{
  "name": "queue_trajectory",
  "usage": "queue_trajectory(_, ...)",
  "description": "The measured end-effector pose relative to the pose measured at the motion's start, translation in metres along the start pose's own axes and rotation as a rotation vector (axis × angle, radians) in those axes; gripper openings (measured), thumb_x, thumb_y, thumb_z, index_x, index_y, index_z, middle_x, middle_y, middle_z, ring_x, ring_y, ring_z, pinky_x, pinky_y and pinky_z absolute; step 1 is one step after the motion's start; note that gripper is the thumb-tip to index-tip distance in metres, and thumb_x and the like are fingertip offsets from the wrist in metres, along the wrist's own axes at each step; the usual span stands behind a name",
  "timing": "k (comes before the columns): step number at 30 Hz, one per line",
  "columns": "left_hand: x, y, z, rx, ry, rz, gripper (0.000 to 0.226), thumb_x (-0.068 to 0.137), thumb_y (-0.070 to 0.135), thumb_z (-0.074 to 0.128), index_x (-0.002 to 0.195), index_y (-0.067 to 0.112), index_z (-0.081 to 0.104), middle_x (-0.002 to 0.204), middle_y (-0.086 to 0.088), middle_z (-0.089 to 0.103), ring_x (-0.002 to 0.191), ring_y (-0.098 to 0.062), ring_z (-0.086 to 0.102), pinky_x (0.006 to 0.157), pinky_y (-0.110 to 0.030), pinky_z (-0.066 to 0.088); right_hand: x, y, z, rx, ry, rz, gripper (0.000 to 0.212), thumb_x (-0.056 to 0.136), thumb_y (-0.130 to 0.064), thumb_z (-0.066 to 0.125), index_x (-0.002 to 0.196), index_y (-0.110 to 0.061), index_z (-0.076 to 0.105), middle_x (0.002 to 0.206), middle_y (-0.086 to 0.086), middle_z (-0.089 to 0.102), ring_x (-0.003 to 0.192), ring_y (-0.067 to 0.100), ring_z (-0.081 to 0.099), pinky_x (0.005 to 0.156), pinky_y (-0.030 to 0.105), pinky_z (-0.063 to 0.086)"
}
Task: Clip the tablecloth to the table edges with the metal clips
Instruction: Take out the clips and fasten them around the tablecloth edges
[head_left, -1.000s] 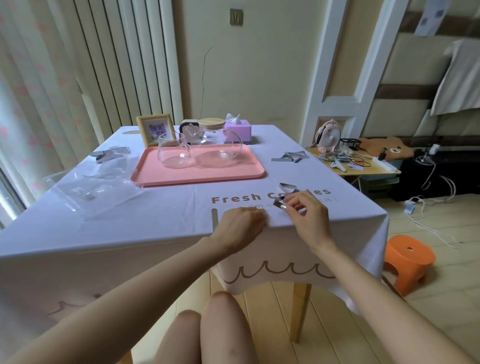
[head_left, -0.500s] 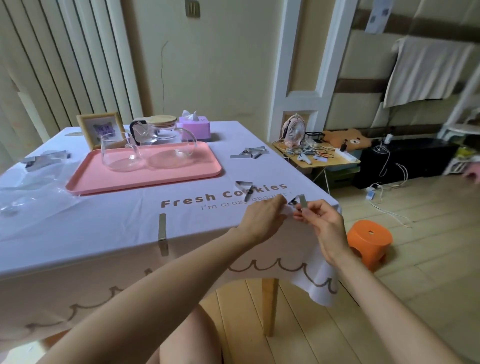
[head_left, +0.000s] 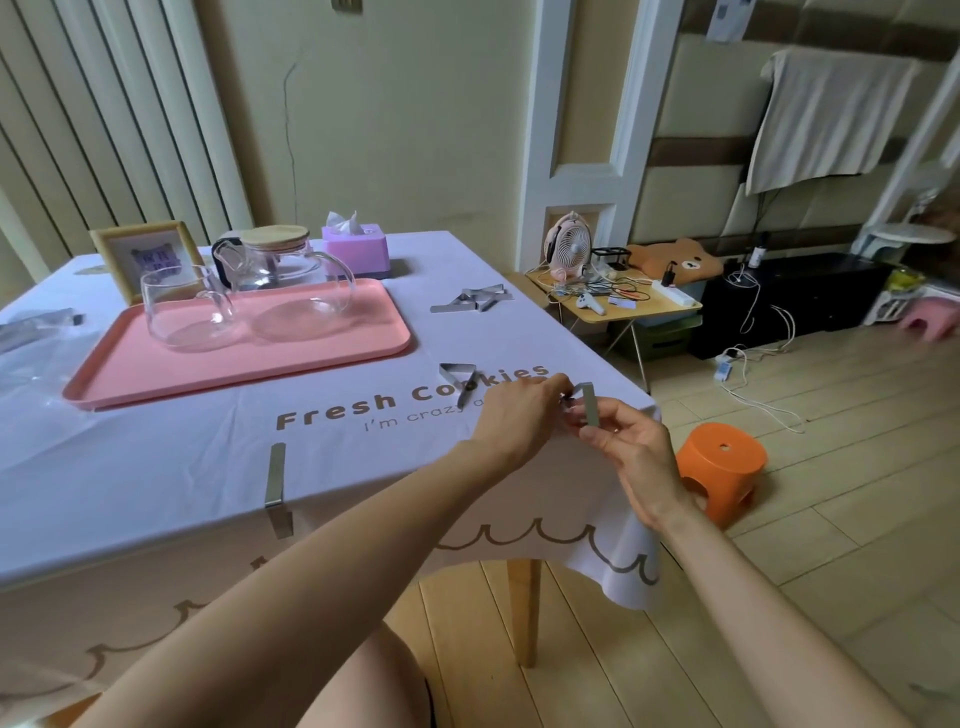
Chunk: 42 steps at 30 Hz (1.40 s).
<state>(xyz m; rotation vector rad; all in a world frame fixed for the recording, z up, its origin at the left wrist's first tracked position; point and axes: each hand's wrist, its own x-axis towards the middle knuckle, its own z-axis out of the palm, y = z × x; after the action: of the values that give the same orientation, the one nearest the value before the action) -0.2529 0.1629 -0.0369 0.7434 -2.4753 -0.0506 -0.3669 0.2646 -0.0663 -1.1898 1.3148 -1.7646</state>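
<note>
A pale lilac tablecloth (head_left: 182, 467) printed "Fresh Cookies" covers the table. One metal clip (head_left: 275, 480) sits over the near edge, pinning the cloth. My right hand (head_left: 628, 447) pinches another metal clip (head_left: 588, 405) upright near the table's near right corner. My left hand (head_left: 519, 415) is right beside it, fingertips curled onto the same clip. A loose clip (head_left: 458, 375) lies on the cloth just behind my left hand. More clips (head_left: 472, 301) lie in a small pile by the right edge.
A pink tray (head_left: 311, 353) holds a glass cup (head_left: 182, 306) and a glass teapot (head_left: 291, 280). Behind stand a photo frame (head_left: 140, 254) and purple tissue box (head_left: 356, 249). An orange stool (head_left: 719, 467) and a cluttered side table (head_left: 623, 301) stand to the right on the floor.
Both hands moved right along the near edge with a clip, from the cloth's middle to the near right corner. The view turned right too.
</note>
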Motion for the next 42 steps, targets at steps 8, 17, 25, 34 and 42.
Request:
queue_trajectory(8, -0.003, -0.007, 0.01, -0.042, 0.094, 0.07, 0.02, 0.093, 0.024, 0.049, 0.101, 0.011, 0.063, 0.094, -0.008, 0.069, 0.082, -0.032, 0.063, 0.063, -0.036, 0.045, -0.006, 0.011, -0.001, -0.105, 0.111, -0.071, 0.017, 0.085, 0.001, 0.059, 0.088, -0.013, 0.069, 0.097, -0.006, 0.073, 0.102, 0.012, 0.065, 0.09, 0.02, 0.048)
queue_trajectory(17, -0.011, -0.012, 0.019, -0.029, 0.138, 0.126, 0.043, 0.085, 0.043, 0.034, 0.102, 0.013, 0.06, 0.087, -0.007, 0.068, 0.066, -0.033, 0.063, 0.052, -0.032, 0.042, -0.012, 0.016, 0.008, -0.126, 0.153, -0.116, 0.008, 0.086, -0.001, 0.059, 0.085, -0.006, 0.065, 0.085, -0.004, 0.072, 0.095, 0.019, 0.066, 0.087, 0.023, 0.051)
queue_trajectory(25, -0.014, -0.014, 0.018, -0.047, 0.112, 0.197, 0.028, 0.092, 0.038, 0.053, 0.111, 0.017, 0.055, 0.094, -0.005, 0.069, 0.069, -0.026, 0.062, 0.06, -0.034, 0.051, -0.007, 0.002, 0.006, -0.131, 0.17, -0.172, 0.008, 0.086, -0.013, 0.063, 0.079, -0.008, 0.063, 0.081, 0.006, 0.067, 0.088, 0.024, 0.061, 0.081, 0.026, 0.049)
queue_trajectory(34, -0.004, -0.003, 0.01, -0.084, 0.151, 0.184, 0.017, 0.09, 0.029, 0.058, 0.099, 0.017, 0.066, 0.087, -0.002, 0.072, 0.066, -0.024, 0.063, 0.054, -0.025, 0.037, -0.023, 0.012, 0.0, -0.063, 0.194, -0.15, 0.019, 0.08, -0.017, 0.064, 0.078, 0.002, 0.061, 0.072, -0.004, 0.069, 0.081, 0.013, 0.064, 0.08, 0.017, 0.049)
queue_trajectory(42, -0.002, 0.005, 0.017, 0.051, 0.245, 0.242, 0.012, 0.078, 0.02, 0.056, 0.072, 0.01, 0.058, 0.055, -0.003, 0.056, 0.036, -0.026, 0.044, 0.036, -0.022, 0.03, -0.026, 0.017, 0.002, -0.019, 0.189, -0.13, 0.009, 0.085, 0.0, 0.06, 0.081, 0.009, 0.06, 0.075, -0.005, 0.07, 0.083, 0.016, 0.065, 0.079, 0.017, 0.049)
